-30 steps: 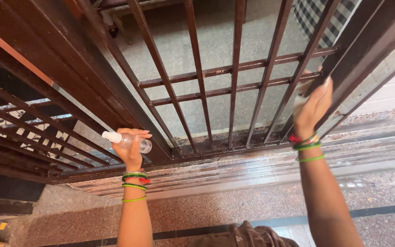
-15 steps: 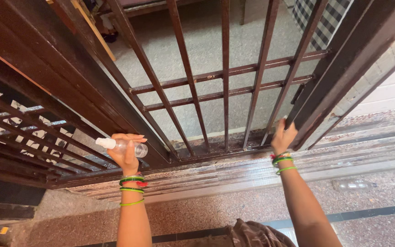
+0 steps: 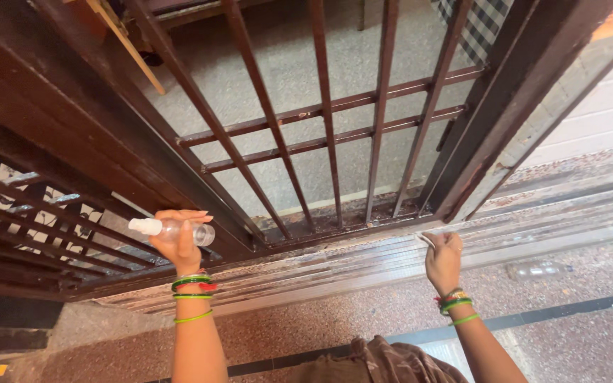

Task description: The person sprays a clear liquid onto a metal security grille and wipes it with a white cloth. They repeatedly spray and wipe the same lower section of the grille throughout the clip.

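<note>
Hands up at the brown metal gate [image 3: 335, 135], and we are looking straight down along its bars. Our left hand [image 3: 177, 241] is raised beside the thick slanted gate frame, fingers [image 3: 191, 214] curled around a small clear spray bottle [image 3: 172, 230]. That bottle lies sideways in the grip, its white cap pointing left, its clear body poking out to the right of the palm. Green bangles with a touch of red [image 3: 191, 284] ring that wrist, and a thin green one sits a little lower on the forearm.

Over on the other side, our right hand [image 3: 443, 257] sits low at the ribbed metal threshold track [image 3: 548, 220], just below the gate's bottom rail. Its fingers are clenched, and a small pale scrap of something, perhaps a cloth [image 3: 427, 240], peeks out at the top of the fist against the track; we cannot tell exactly what it is. More green bangles [image 3: 455, 305] circle this wrist too.

Beyond the bars we see a grey speckled floor [image 3: 285, 78], with a checked fabric [image 3: 480, 28] at the upper right. A second barred grille [image 3: 30, 227] runs off to the left of the bottle hand. Below the track lies reddish speckled flooring [image 3: 363, 312] crossed by a dark strip, and a fold of brown clothing [image 3: 374, 362] shows at the bottom edge.
</note>
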